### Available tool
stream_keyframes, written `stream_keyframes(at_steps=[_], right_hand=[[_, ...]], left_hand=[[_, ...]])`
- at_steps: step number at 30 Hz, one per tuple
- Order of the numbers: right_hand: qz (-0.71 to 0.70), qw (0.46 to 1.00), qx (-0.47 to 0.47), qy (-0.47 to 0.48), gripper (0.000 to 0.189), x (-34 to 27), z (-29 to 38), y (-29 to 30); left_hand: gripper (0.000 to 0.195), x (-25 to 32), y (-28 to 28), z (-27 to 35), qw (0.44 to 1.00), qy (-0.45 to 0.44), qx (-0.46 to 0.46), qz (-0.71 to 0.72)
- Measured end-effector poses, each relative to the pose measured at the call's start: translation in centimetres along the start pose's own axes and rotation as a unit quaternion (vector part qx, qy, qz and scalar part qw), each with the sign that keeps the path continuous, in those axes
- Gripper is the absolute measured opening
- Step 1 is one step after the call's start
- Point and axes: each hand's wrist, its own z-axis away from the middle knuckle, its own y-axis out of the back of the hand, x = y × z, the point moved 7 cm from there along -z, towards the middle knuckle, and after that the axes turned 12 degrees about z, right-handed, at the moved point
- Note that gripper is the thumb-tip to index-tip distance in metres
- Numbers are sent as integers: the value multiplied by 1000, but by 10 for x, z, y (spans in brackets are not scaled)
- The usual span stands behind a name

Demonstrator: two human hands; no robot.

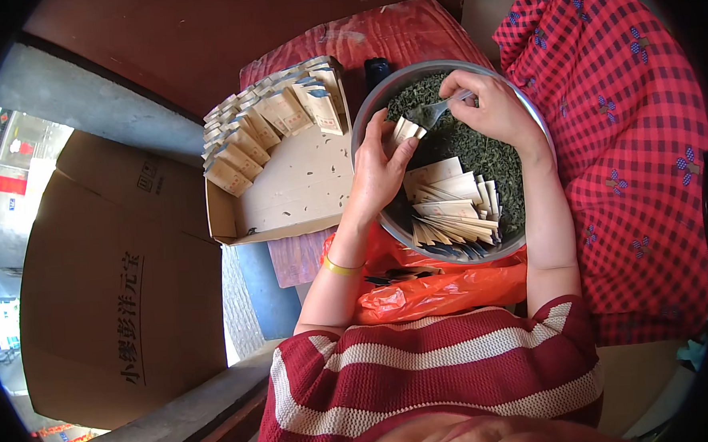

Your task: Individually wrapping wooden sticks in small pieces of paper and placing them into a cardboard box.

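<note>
A round metal basin point(536, 112) holds dark green dried leaves point(482, 154). Over its left side, my left hand point(381, 159) grips a few small paper packets point(408, 130) between thumb and fingers. My right hand point(492, 105) pinches the handle of a translucent spoon point(438, 111), whose bowl, with leaves in it, is at the packets' upper end. Flat paper packets point(455, 209) lie fanned on the leaves at the basin's near side. Left of the basin, an open cardboard tray point(288, 227) carries rows of upright packets point(288, 107); scattered leaf bits lie on its bottom.
A red wooden table point(404, 29) supports the tray and basin. A dark object point(376, 70) stands behind the basin. Red plastic bags point(442, 291) lie between the basin and my body. Checked red cloth point(614, 147) hangs at the right, and a large cardboard sheet point(123, 281) stands at the left.
</note>
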Motion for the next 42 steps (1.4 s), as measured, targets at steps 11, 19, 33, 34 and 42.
stream_keyframes(at_steps=[11, 19, 33, 34, 42], right_hand=[[53, 992, 42, 108, 15, -34, 2, -19], [109, 973, 167, 120, 15, -30, 0, 6], [115, 983, 35, -139, 25, 55, -14, -59], [78, 982, 15, -169, 28, 70, -13, -56], [-110, 981, 111, -116, 26, 61, -18, -29]], left_hand=[[57, 9, -4, 1, 1000, 3, -23, -18], [53, 8, 0, 1, 999, -40, -8, -23], [50, 2, 4, 2, 998, -60, 9, -25], [50, 5, 0, 2, 998, -50, 5, -23], [55, 5, 0, 2, 997, -49, 4, -54]])
